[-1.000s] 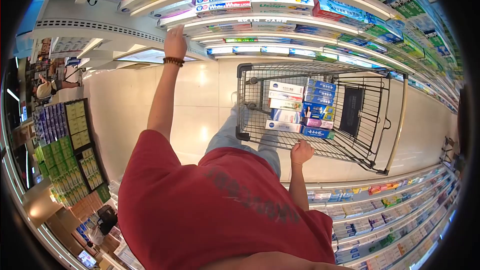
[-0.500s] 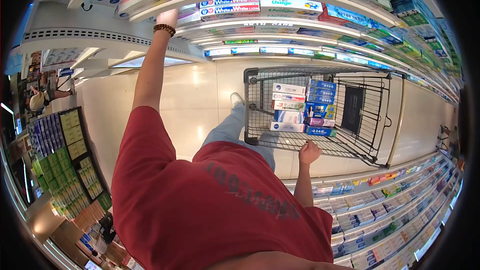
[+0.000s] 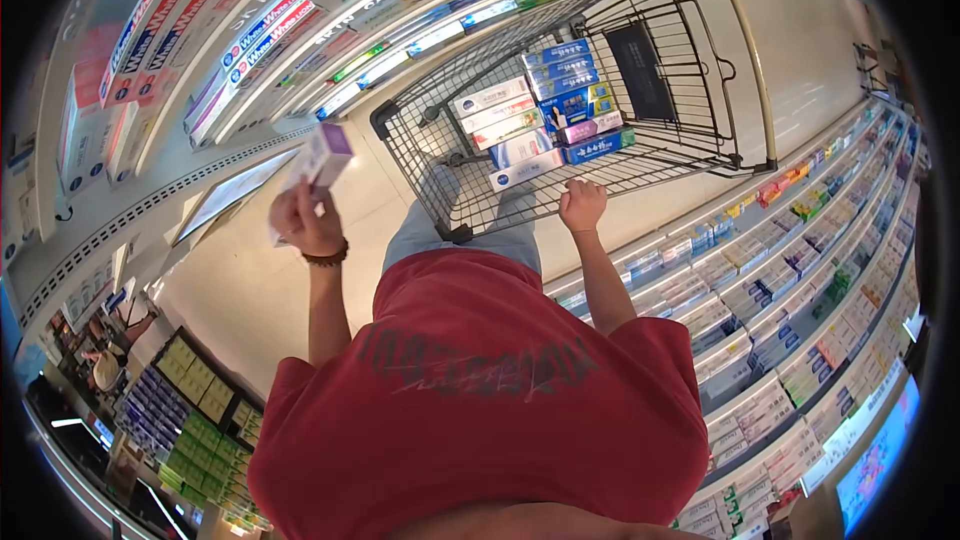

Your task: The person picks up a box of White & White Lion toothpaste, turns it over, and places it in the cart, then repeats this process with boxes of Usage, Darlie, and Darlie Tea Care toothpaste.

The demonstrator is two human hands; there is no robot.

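In my left hand [image 3: 308, 222], out over the floor beside the shelf, is a white and purple toothpaste box [image 3: 328, 152], slightly blurred. My fingers are closed around its lower end, and a beaded bracelet [image 3: 327, 258] circles that wrist. The fingers of my right hand [image 3: 582, 207] are curled over the near side rim of a wire shopping cart [image 3: 415, 195]. Inside the cart, several boxes lie in two stacked rows. White boxes [image 3: 493, 97] form one row, and mostly blue boxes [image 3: 560, 75] form the other.
Lit shelves with toothpaste boxes [image 3: 268, 35] run along the left and far side. More stocked shelves [image 3: 775, 315] line the right. A display of green and purple packs [image 3: 195, 450] stands at lower left. A person [image 3: 105, 365] is farther off at left.
My left hand has come back from the shelf, bringing out the toothpaste box. The view has turned, so the cart appears further left and tilted. My right hand stays on its rim.
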